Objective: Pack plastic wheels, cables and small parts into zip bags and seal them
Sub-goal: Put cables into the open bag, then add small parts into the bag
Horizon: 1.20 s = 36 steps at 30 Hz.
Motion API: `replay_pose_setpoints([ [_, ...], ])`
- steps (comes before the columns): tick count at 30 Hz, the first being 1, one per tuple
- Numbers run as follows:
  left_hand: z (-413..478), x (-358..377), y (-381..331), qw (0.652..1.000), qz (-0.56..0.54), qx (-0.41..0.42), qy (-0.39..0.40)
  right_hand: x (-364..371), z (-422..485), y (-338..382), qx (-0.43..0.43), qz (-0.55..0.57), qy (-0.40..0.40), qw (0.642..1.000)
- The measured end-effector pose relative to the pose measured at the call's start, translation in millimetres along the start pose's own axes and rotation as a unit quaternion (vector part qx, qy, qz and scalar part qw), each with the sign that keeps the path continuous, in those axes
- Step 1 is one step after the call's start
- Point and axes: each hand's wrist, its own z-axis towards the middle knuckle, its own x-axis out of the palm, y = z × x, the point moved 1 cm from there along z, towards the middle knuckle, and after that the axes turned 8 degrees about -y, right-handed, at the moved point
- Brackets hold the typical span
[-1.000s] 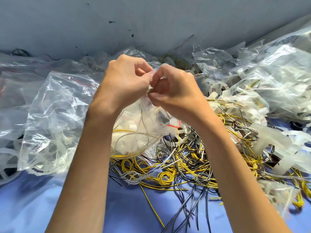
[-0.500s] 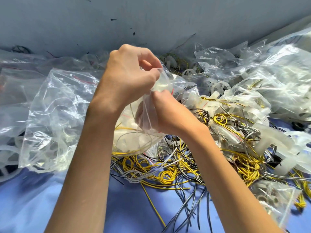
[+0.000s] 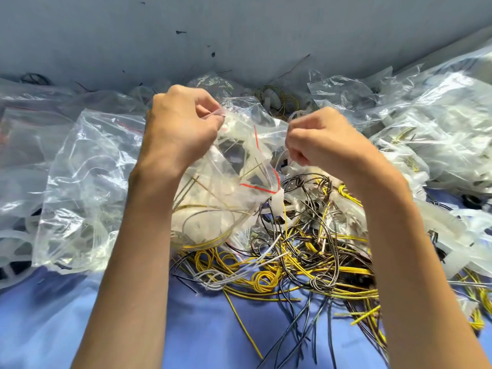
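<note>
A clear zip bag (image 3: 229, 179) with a red line at its mouth hangs between my hands, holding a white plastic wheel and yellow and grey cables. My left hand (image 3: 181, 129) pinches the bag's top edge at the left. My right hand (image 3: 319, 139) pinches the same edge at the right. The two hands are apart, with the mouth stretched between them. Below the bag lies a tangle of loose yellow, black and white cables (image 3: 292, 257) on the blue cloth (image 3: 80, 328).
Filled clear bags (image 3: 82, 187) are heaped at the left. More bags and white plastic wheels (image 3: 439, 134) pile up at the right and along the grey wall (image 3: 239, 35) behind. Stray cables trail toward the near edge.
My hands were close together at the bag's top, then my right hand dropped lower on the bag. Now it is back up and the hands have spread apart along the mouth.
</note>
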Motion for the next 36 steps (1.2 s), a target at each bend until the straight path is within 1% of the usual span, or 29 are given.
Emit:
replay_pose_setpoints([
  [1,0.7,-1.2,1.5,1.000,0.005,-0.002,-0.003,-2.7,-1.9,-1.5,0.002,-0.038,0.055,0.998],
  [2,1.0,-2.1,2.1,1.000,0.008,-0.003,-0.005,-2.4,-5.4,-1.6,0.001,-0.079,0.129,0.989],
  [4,0.2,-2.4,1.6,1.000,0.012,-0.005,-0.006,8.2,-12.1,-2.6,-0.020,-0.174,0.264,0.949],
  [5,-0.5,-1.9,0.7,1.000,0.013,-0.006,-0.007,17.4,-13.9,-2.5,-0.042,-0.229,0.303,0.924],
  [6,-1.3,-1.2,-0.4,1.000,0.014,-0.006,-0.006,27.9,-14.5,-2.0,-0.064,-0.277,0.327,0.901],
  [7,-1.9,-0.7,-1.2,1.000,0.016,-0.006,-0.006,38.4,-14.5,-1.9,-0.075,-0.302,0.345,0.885],
  [9,-2.4,-0.7,-1.3,1.000,0.018,-0.004,-0.007,56.4,-14.8,-2.8,-0.068,-0.305,0.389,0.867],
  [11,-1.4,-2.0,0.3,1.000,0.020,-0.003,-0.008,66.9,-15.4,-4.6,-0.066,-0.315,0.415,0.851],
  [16,1.4,-3.5,6.3,1.000,0.018,-0.005,-0.003,77.9,-18.6,-10.5,-0.076,-0.321,0.416,0.847],
  [18,1.3,-3.5,7.3,1.000,0.012,-0.003,-0.005,76.7,-18.0,-11.3,-0.079,-0.312,0.399,0.859],
  [21,2.6,-4.7,9.3,1.000,0.009,-0.001,-0.011,59.3,-13.1,-10.5,-0.080,-0.269,0.338,0.898],
  [25,5.9,-8.3,14.7,1.000,0.012,-0.006,-0.015,18.9,-4.6,-9.2,-0.094,-0.182,0.181,0.962],
  [28,6.6,-10.3,17.0,1.000,0.015,-0.009,-0.010,-3.8,-1.5,-14.5,-0.066,-0.100,0.063,0.991],
  [30,5.8,-11.2,16.6,1.000,0.021,-0.007,-0.001,-13.1,1.3,-20.4,-0.051,-0.084,-0.027,0.995],
  [32,4.5,-10.1,13.9,0.999,0.036,0.001,0.020,-20.0,4.2,-26.0,-0.034,-0.065,-0.111,0.991],
  [34,2.0,-6.6,7.9,0.997,0.043,0.015,0.064,-23.5,5.3,-28.8,-0.006,0.015,-0.147,0.989],
  [36,-1.4,-1.5,-0.3,0.992,0.015,0.026,0.119,-24.9,5.8,-30.1,0.011,0.069,-0.150,0.986],
])
